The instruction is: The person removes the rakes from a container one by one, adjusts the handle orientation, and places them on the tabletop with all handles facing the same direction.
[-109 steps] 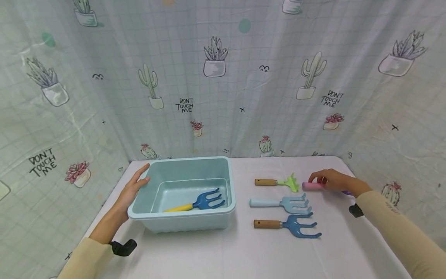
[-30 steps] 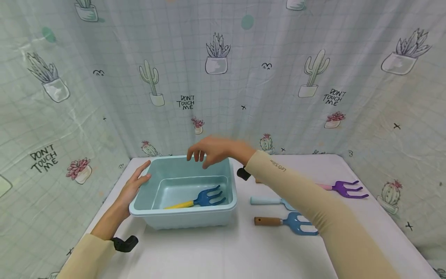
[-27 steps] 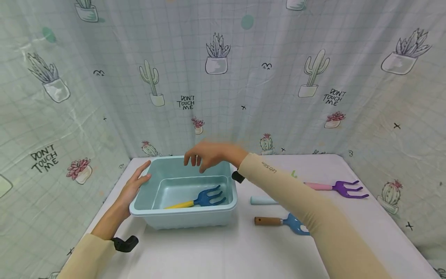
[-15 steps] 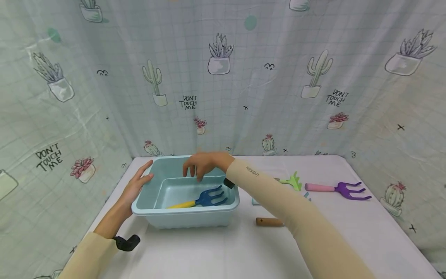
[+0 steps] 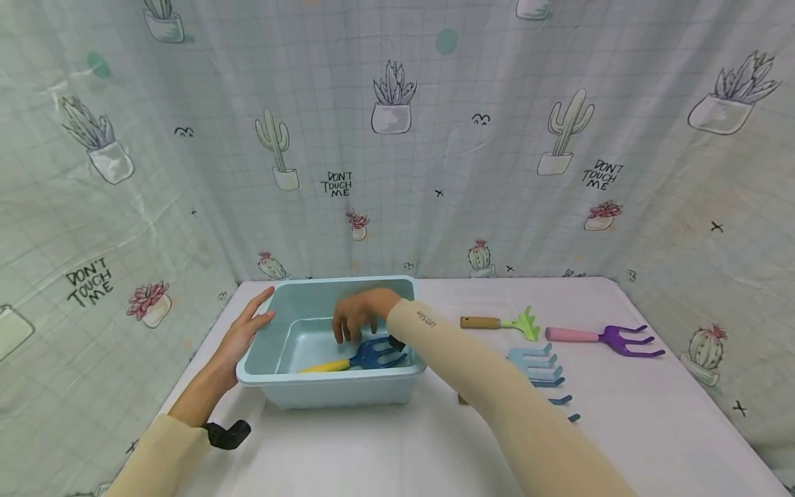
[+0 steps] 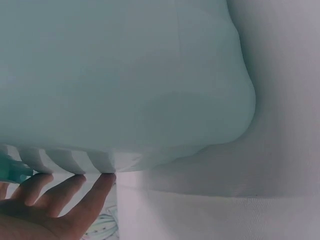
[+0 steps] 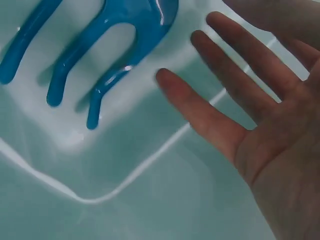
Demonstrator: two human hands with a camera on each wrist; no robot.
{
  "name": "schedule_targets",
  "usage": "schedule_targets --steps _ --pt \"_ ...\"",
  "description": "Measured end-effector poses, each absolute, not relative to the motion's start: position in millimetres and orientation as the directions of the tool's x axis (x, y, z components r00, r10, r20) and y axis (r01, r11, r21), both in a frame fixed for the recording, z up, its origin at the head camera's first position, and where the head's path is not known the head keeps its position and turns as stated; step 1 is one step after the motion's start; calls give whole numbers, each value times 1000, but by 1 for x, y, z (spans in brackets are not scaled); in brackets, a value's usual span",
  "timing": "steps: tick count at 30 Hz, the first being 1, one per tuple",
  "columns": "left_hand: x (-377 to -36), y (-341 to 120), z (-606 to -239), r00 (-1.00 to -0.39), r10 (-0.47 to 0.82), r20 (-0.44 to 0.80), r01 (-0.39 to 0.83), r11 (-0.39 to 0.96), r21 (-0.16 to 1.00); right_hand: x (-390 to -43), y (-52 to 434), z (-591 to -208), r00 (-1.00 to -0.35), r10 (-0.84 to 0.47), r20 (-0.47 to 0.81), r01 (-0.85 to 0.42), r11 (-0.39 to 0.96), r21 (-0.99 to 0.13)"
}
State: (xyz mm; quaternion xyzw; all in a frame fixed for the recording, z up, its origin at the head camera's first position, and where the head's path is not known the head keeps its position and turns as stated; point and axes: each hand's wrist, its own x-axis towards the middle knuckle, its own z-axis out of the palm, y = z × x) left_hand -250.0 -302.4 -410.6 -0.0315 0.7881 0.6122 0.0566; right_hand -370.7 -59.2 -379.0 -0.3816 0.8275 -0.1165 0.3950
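A light blue plastic basin (image 5: 329, 379) stands at the left of the table. My left hand (image 5: 232, 345) holds its left rim, the thumb over the edge; in the left wrist view that hand's fingertips (image 6: 107, 179) touch the basin's ribbed outer side. Inside the basin lies a blue hand fork (image 5: 369, 353) with a yellow handle. My right hand (image 5: 363, 310) reaches down into the basin just over this fork. The right wrist view shows the right hand (image 7: 270, 115) with spread fingers, apart from the blue prongs (image 7: 72, 62) and holding nothing.
Right of the basin lie a green rake (image 5: 481, 322) with a wooden handle, a purple fork with a pink handle (image 5: 571, 335), and a light blue fork (image 5: 533, 357). My right sleeve (image 5: 497, 393) covers most of a darker blue fork (image 5: 559, 400). A patterned curtain (image 5: 435, 159) surrounds the table.
My right hand has left the pink handle, moved left across the table and sunk into the basin. The purple fork stays on the table. My left hand keeps its place on the rim.
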Motion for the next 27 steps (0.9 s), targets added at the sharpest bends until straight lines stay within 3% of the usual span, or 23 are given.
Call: schedule_targets --steps 10,27 --pt "-250 -302 -412 -993 18 -113 -105 249 963 -367 -61 -392 -410 -666 -623 -472 739 -480" --pt "-250 -302 -411 -993 6 -115 -109 254 961 -359 -63 -404 -515 -638 -573 -573 753 -324"
